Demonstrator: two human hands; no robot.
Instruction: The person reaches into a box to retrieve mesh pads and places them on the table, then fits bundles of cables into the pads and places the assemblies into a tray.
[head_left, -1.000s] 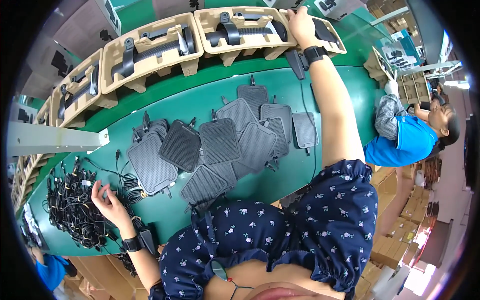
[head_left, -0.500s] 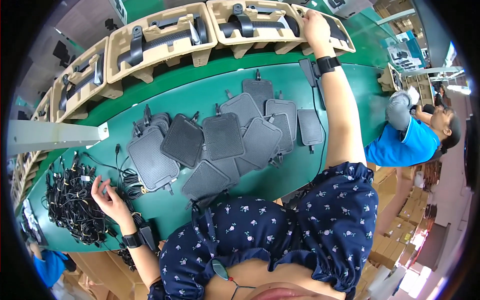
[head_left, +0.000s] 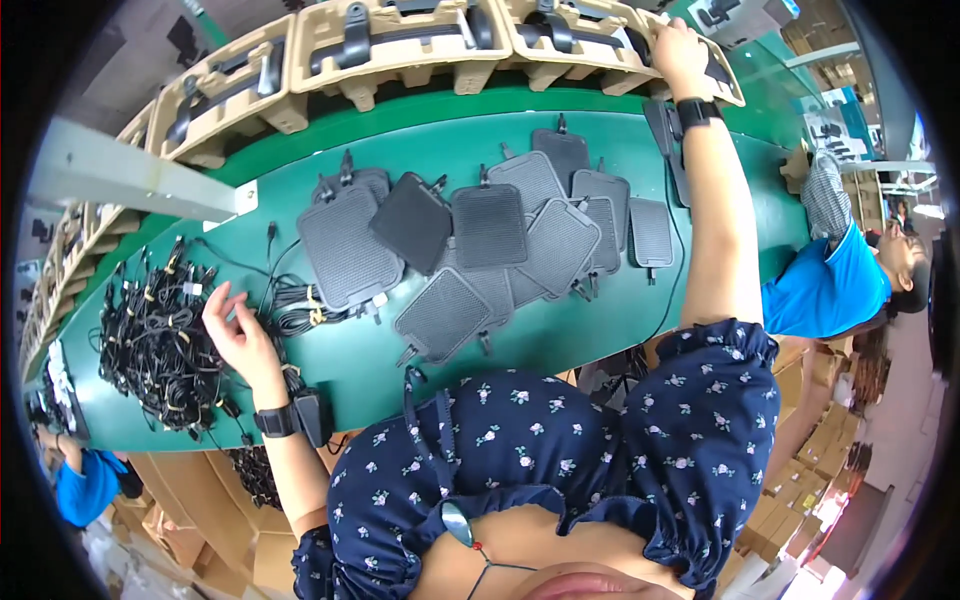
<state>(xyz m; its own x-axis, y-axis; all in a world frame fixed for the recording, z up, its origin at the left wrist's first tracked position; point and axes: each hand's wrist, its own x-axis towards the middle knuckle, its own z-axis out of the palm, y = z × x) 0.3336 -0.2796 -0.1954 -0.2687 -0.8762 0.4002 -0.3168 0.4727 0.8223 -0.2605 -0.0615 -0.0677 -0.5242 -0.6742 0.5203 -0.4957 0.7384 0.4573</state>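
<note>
Both arms outstretched: left hand fingers spread over cables, right hand grips tray.

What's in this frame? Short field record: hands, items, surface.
left hand: open, fingers spread over coiled black cables
right hand: stretched out to a tan moulded tray, on its edge
centre: dark grey flat ribbed pads, overlapping in a cluster
surface: green bench
back row: tan trays holding black parts
</note>
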